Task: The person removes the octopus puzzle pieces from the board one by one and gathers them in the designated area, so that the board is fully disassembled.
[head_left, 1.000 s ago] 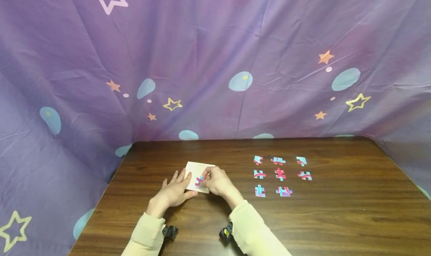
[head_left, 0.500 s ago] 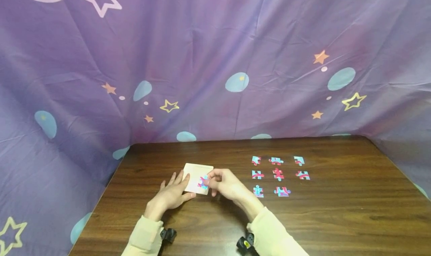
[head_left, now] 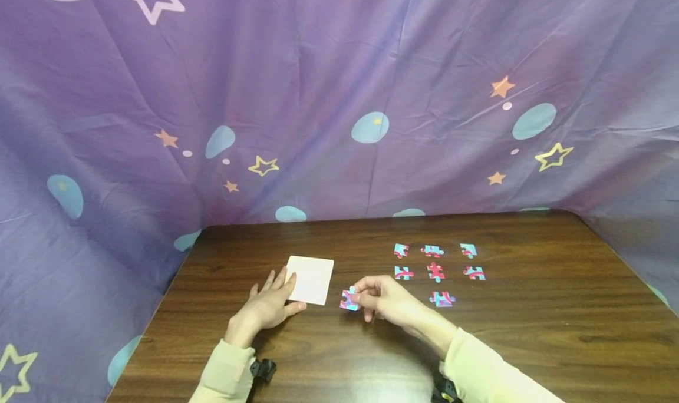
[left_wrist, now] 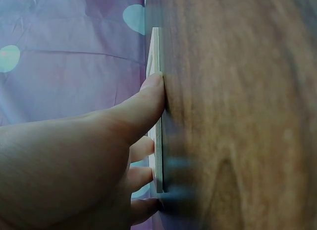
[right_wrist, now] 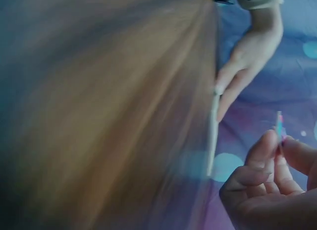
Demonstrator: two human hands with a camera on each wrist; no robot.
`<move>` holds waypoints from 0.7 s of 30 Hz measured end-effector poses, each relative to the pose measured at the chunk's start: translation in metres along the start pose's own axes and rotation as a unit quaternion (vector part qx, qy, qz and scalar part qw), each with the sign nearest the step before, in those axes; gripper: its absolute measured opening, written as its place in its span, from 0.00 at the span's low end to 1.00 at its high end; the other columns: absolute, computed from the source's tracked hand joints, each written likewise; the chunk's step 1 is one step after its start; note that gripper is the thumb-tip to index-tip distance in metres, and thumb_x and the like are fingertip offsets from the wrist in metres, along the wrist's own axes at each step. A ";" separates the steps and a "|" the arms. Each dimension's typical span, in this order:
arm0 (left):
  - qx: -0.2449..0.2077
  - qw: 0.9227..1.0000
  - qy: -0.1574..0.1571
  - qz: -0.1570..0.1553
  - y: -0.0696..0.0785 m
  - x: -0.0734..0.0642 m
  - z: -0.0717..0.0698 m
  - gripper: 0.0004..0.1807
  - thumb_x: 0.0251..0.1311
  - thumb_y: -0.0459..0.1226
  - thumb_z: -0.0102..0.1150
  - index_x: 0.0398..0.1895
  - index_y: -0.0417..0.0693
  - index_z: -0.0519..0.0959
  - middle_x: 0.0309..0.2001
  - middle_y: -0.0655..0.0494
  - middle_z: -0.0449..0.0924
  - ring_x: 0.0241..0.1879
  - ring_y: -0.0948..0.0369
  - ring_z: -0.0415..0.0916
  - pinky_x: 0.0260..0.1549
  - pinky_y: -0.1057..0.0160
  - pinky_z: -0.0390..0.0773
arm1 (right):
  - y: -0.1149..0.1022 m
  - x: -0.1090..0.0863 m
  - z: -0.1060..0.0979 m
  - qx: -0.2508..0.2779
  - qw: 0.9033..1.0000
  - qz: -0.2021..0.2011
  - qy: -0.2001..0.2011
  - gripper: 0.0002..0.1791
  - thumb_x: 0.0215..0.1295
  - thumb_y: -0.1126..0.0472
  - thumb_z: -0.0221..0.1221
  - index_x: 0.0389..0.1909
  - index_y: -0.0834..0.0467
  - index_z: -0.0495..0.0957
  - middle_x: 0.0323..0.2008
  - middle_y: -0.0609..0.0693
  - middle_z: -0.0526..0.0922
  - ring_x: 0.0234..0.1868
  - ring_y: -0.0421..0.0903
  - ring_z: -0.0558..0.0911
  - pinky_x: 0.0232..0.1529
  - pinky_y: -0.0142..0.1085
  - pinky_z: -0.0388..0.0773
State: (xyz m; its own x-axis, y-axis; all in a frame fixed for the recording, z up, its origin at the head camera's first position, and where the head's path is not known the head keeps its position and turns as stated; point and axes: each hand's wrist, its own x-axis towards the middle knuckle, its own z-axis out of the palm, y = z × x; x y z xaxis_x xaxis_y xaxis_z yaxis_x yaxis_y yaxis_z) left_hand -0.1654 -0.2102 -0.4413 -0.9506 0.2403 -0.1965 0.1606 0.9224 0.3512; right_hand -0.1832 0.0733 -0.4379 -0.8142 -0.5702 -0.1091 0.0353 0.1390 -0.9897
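Observation:
My right hand (head_left: 392,303) pinches a pink, blue and purple jigsaw piece (head_left: 348,299) between thumb and fingertips. It holds the piece right of a square white board (head_left: 312,280); in the right wrist view the piece (right_wrist: 280,127) shows edge-on, raised above the table level. My left hand (head_left: 267,306) lies with fingers spread over the board's left side. In the left wrist view the left thumb (left_wrist: 141,103) sits along the near edge of the board (left_wrist: 158,165). No piece lies on the visible part of the board.
Right of the hands, several matching jigsaw pieces lie apart in loose rows, among them a red centre piece (head_left: 435,271) and a top right corner piece (head_left: 468,250). The brown wooden table (head_left: 530,332) ends at a purple patterned cloth (head_left: 339,96) behind.
My right hand has lifted the jigsaw piece off the board and carried it to the right. It now covers the spot of the lower left piece. My left hand stays on the board.

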 end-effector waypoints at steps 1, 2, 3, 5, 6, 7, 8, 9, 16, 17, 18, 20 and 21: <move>0.000 1.000 -0.001 -0.001 0.000 0.000 0.000 0.41 0.67 0.55 0.52 0.76 0.43 0.55 0.76 0.37 0.44 0.74 0.38 0.39 0.63 0.27 0.42 | 0.001 -0.003 -0.004 0.012 1.000 0.007 -0.004 0.11 0.65 0.62 0.62 0.41 0.67 0.77 0.26 0.55 0.80 0.20 0.41 0.76 0.18 0.27 0.66; 0.001 1.000 -0.002 -0.001 0.000 0.000 0.000 0.41 0.67 0.55 0.52 0.76 0.43 0.55 0.76 0.37 0.43 0.74 0.38 0.39 0.63 0.27 0.42 | 0.001 -0.006 -0.008 0.028 0.999 0.015 -0.009 0.11 0.65 0.63 0.62 0.42 0.66 0.77 0.27 0.55 0.80 0.20 0.40 0.76 0.19 0.27 0.65; 0.001 1.000 -0.002 -0.001 0.000 0.000 0.000 0.41 0.67 0.55 0.52 0.76 0.43 0.55 0.76 0.37 0.43 0.74 0.38 0.39 0.63 0.27 0.43 | 0.002 -0.010 -0.011 0.042 0.999 0.023 -0.014 0.11 0.66 0.63 0.61 0.42 0.66 0.76 0.27 0.54 0.80 0.21 0.40 0.76 0.19 0.27 0.65; 0.001 1.000 -0.003 -0.002 -0.001 0.000 0.000 0.41 0.67 0.55 0.52 0.76 0.43 0.55 0.76 0.38 0.43 0.74 0.38 0.39 0.63 0.27 0.42 | 0.003 -0.017 -0.018 0.076 0.996 0.039 -0.023 0.11 0.67 0.62 0.60 0.43 0.65 0.76 0.29 0.52 0.79 0.21 0.39 0.76 0.20 0.27 0.65; 0.001 1.000 -0.003 -0.003 -0.001 0.000 0.000 0.42 0.67 0.56 0.52 0.76 0.43 0.55 0.76 0.38 0.43 0.74 0.38 0.39 0.63 0.27 0.42 | 0.003 -0.020 -0.022 0.088 0.995 0.045 -0.025 0.10 0.67 0.63 0.60 0.44 0.65 0.75 0.29 0.52 0.79 0.21 0.39 0.76 0.20 0.27 0.65; 0.002 1.000 -0.003 -0.002 -0.001 0.000 0.000 0.42 0.67 0.56 0.52 0.76 0.43 0.54 0.76 0.38 0.43 0.74 0.38 0.38 0.63 0.27 0.42 | 0.004 -0.023 -0.026 0.100 0.993 0.052 -0.025 0.11 0.67 0.62 0.60 0.44 0.65 0.75 0.29 0.51 0.79 0.22 0.39 0.76 0.21 0.27 0.66; 0.002 1.000 -0.002 -0.001 -0.001 0.000 0.000 0.42 0.67 0.55 0.52 0.76 0.43 0.54 0.76 0.38 0.43 0.74 0.38 0.39 0.63 0.27 0.42 | 0.004 -0.027 -0.031 0.101 0.993 0.054 -0.024 0.11 0.67 0.62 0.59 0.44 0.65 0.75 0.29 0.51 0.78 0.22 0.39 0.75 0.21 0.27 0.66; 0.001 1.000 -0.002 -0.001 0.000 0.001 0.001 0.42 0.67 0.55 0.52 0.76 0.43 0.54 0.76 0.38 0.43 0.74 0.38 0.39 0.63 0.27 0.42 | 0.005 -0.030 -0.035 0.099 0.993 0.055 -0.021 0.11 0.68 0.62 0.59 0.44 0.65 0.75 0.29 0.50 0.78 0.22 0.39 0.75 0.21 0.27 0.66; -0.005 1.000 0.001 0.003 -0.001 0.002 0.001 0.42 0.67 0.55 0.52 0.76 0.43 0.54 0.76 0.38 0.42 0.74 0.38 0.38 0.63 0.27 0.42 | 0.007 -0.049 -0.076 0.068 0.995 0.075 0.000 0.11 0.69 0.60 0.58 0.46 0.64 0.75 0.28 0.49 0.76 0.24 0.40 0.75 0.23 0.29 0.67; -0.005 1.000 0.000 0.003 -0.001 0.002 0.001 0.42 0.67 0.55 0.52 0.76 0.43 0.54 0.76 0.38 0.42 0.74 0.38 0.38 0.63 0.27 0.42 | 0.007 -0.052 -0.083 0.062 0.995 0.079 0.006 0.12 0.69 0.59 0.58 0.46 0.64 0.74 0.28 0.49 0.76 0.24 0.40 0.75 0.23 0.29 0.67; -0.005 1.000 -0.001 0.002 -0.001 0.002 0.001 0.42 0.67 0.55 0.52 0.76 0.43 0.54 0.76 0.38 0.42 0.74 0.38 0.38 0.63 0.27 0.41 | 0.006 -0.055 -0.089 0.055 0.995 0.084 0.010 0.13 0.69 0.59 0.58 0.47 0.64 0.74 0.28 0.49 0.76 0.24 0.40 0.76 0.24 0.29 0.68; -0.005 1.000 -0.002 0.001 -0.001 0.002 0.000 0.42 0.67 0.55 0.52 0.76 0.43 0.54 0.76 0.38 0.42 0.74 0.39 0.38 0.63 0.27 0.41 | 0.004 -0.062 -0.101 0.041 0.995 0.087 0.012 0.13 0.69 0.59 0.58 0.47 0.65 0.73 0.29 0.50 0.76 0.24 0.40 0.76 0.24 0.29 0.69; -0.005 1.000 -0.002 0.002 -0.002 0.002 0.001 0.42 0.67 0.55 0.52 0.76 0.43 0.54 0.76 0.38 0.42 0.74 0.39 0.38 0.63 0.27 0.41 | 0.003 -0.066 -0.108 0.034 0.995 0.088 0.013 0.13 0.70 0.59 0.58 0.47 0.65 0.73 0.29 0.50 0.76 0.25 0.40 0.76 0.24 0.29 0.69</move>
State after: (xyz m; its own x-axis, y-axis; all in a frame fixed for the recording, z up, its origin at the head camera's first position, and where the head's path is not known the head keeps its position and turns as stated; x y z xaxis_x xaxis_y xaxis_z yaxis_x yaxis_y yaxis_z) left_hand -0.1676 -0.2111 -0.4429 -0.9491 0.2443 -0.1989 0.1608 0.9186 0.3609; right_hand -0.1919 0.1987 -0.4240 -0.8069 -0.5198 -0.2806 0.2177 0.1799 -0.9593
